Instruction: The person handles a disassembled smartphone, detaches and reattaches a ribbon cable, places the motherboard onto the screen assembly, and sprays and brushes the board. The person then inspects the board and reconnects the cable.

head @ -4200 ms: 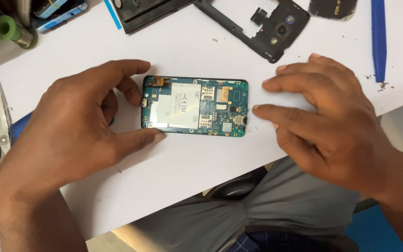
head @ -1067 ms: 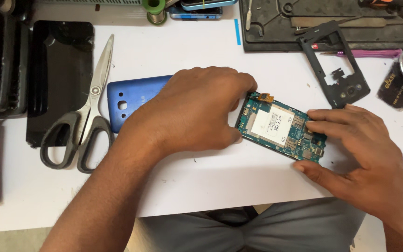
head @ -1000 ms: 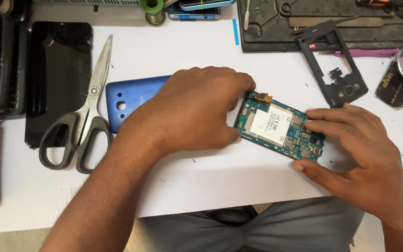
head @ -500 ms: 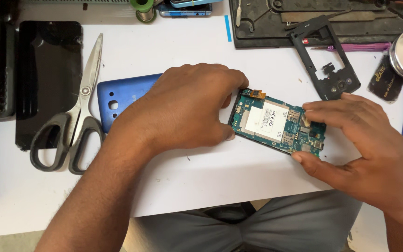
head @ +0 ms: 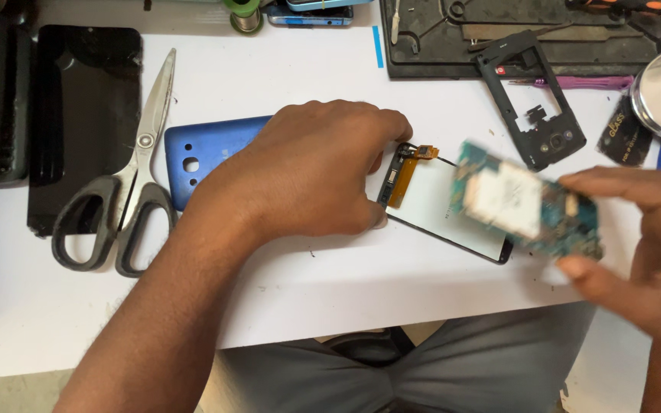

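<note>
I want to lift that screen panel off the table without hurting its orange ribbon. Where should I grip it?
Take the screen panel by its long edges near the middle, from above. It lies flat, and the orange ribbon sits at the end under the left hand, so stay away from there.

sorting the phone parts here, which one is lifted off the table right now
The green circuit board, blurred, held up in the right hand. The screen panel under the left hand, blue back cover and black frame lie flat.
</note>
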Motion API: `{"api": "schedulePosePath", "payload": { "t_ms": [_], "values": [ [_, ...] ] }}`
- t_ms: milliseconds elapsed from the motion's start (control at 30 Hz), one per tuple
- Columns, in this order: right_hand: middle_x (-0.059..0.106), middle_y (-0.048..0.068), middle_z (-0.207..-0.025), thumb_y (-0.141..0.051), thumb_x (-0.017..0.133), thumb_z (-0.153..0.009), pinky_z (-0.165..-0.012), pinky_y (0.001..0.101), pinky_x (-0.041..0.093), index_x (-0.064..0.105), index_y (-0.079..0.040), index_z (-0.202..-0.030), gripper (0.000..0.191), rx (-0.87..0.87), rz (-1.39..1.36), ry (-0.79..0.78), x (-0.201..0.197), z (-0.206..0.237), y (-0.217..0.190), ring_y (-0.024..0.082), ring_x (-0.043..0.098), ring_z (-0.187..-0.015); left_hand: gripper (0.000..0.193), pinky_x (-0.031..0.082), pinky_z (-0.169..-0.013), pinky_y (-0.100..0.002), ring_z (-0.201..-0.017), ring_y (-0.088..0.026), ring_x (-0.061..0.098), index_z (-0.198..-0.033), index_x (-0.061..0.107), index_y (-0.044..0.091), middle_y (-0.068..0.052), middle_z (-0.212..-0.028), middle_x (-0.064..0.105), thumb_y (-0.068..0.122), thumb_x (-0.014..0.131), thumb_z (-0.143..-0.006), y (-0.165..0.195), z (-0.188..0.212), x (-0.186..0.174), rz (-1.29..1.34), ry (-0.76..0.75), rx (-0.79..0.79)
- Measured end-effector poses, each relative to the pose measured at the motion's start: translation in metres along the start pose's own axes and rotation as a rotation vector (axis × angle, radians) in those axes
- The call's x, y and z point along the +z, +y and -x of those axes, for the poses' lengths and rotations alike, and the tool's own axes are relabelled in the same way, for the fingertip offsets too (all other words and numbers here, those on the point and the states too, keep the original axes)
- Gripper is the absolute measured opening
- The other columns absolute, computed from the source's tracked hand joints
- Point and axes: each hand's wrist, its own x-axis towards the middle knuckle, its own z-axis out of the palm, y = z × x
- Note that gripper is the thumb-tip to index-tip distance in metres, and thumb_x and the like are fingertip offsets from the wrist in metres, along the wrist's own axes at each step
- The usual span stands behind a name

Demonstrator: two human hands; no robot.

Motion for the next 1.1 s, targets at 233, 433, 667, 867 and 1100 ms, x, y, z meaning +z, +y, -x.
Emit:
{"api": "schedulePosePath", "payload": {
  "t_ms": [233, 433, 667, 867, 1100],
  "values": [
    [0.065, 0.015, -0.125, -0.012, 0.082, -0.100, -0.109, 0.0329, 0.051, 0.057, 0.003, -0.130, 0.042, -0.049, 0.378, 0.188, -0.017, -0.030, 0.053, 0.020, 0.064, -0.117, 0.066, 0.055, -0.078, -0.041, -0.089, -0.026, 0.071, -0.126, 0.068, 0.010, -0.007, -0.097, 0.073, 0.019, 0.081, -0.062, 0.002, 0.000, 0.003, 0.085, 0.025, -0.050],
    [0.069, 0.018, -0.116, -0.011, 0.090, -0.098, -0.089, 0.0302, 0.053, 0.063, 0.008, -0.124, 0.042, -0.129, 0.642, 0.204, -0.006, -0.054, 0.046, 0.022, 0.068, -0.103, 0.066, 0.055, -0.077, -0.039, -0.087, -0.023, 0.071, -0.125, 0.067, 0.011, -0.006, -0.094, 0.073, 0.021, 0.082, -0.061, 0.003, -0.001, 0.006, 0.100, 0.047, -0.107],
    [0.070, 0.017, -0.119, -0.009, 0.089, -0.096, -0.087, 0.0339, 0.053, 0.069, 0.005, -0.118, 0.033, -0.185, 0.679, 0.146, -0.003, -0.056, 0.032, 0.024, 0.066, -0.103, 0.041, 0.054, -0.067, -0.039, -0.073, -0.020, 0.070, -0.110, 0.072, 0.009, -0.003, -0.084, 0.072, 0.020, 0.079, -0.071, 0.001, -0.009, 0.012, 0.088, 0.192, 0.009],
    [0.064, 0.013, -0.129, -0.009, 0.079, -0.104, -0.099, 0.0316, 0.049, 0.064, 0.001, -0.120, 0.024, -0.296, 0.612, 0.154, 0.002, -0.049, 0.023, 0.023, 0.060, -0.120, 0.031, 0.053, -0.065, -0.042, -0.074, -0.023, 0.070, -0.103, 0.076, 0.012, -0.003, -0.082, 0.073, 0.025, 0.080, -0.075, -0.001, -0.016, 0.021, 0.048, 0.263, 0.076],
    [0.067, 0.015, -0.129, -0.010, 0.080, -0.097, -0.104, 0.0373, 0.052, 0.068, 0.000, -0.118, 0.027, -0.223, 0.445, 0.086, 0.032, -0.058, -0.024, 0.028, 0.063, -0.121, 0.014, 0.055, -0.067, -0.042, -0.077, -0.024, 0.073, -0.090, 0.079, 0.011, -0.007, -0.082, 0.076, 0.022, 0.074, -0.081, -0.004, -0.018, 0.026, 0.037, 0.280, 0.095]
  ]
}}
